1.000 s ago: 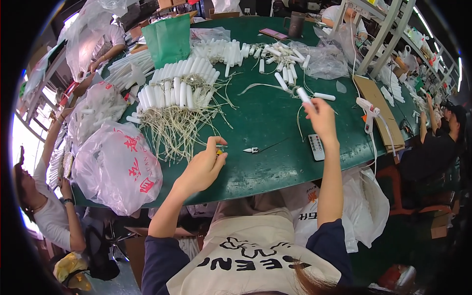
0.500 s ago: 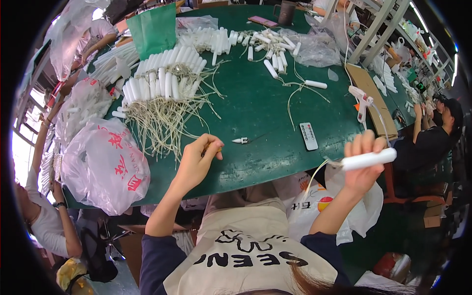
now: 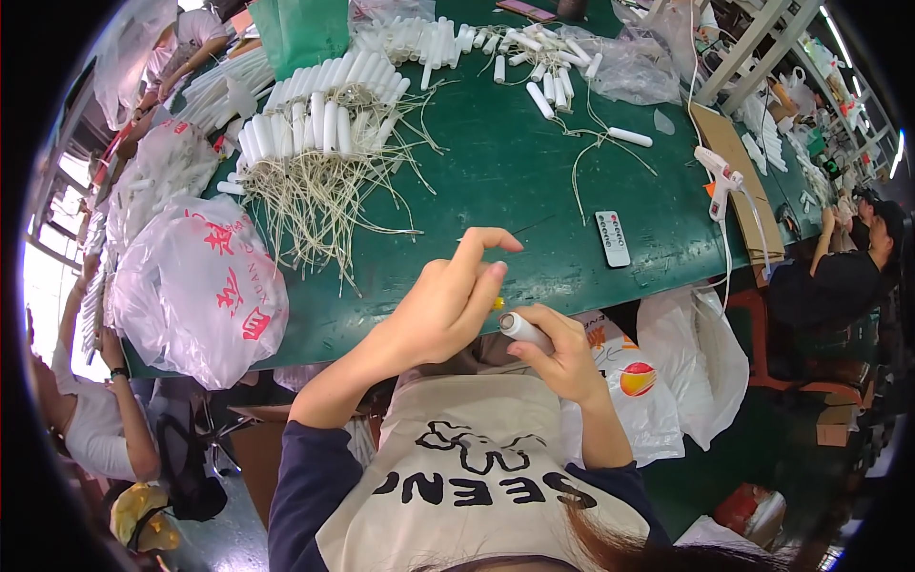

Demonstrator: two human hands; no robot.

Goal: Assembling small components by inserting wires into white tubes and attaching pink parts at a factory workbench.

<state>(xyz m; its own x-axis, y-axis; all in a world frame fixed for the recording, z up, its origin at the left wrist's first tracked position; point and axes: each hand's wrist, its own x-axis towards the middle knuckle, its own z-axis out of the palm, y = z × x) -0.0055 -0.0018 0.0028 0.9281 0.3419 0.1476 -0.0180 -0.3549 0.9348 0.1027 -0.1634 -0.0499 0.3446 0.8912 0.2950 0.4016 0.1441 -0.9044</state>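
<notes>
Right hand (image 3: 562,357): gripping a white tube (image 3: 522,327) below the table (image 3: 496,181) edge.
Left hand (image 3: 448,300): pinching something yellow at the tube's tip.

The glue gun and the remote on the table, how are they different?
The glue gun is white with an orange tip and trails a cord; the remote is grey with no cord. The glue gun has a bent handle shape; the remote is a flat slim bar. Both rest on the green table, untouched.

Both forearms rise from below, meeting above the lap; left hand (image 3: 443,305) pinches with index extended, right hand (image 3: 562,353) curls closed.
</notes>
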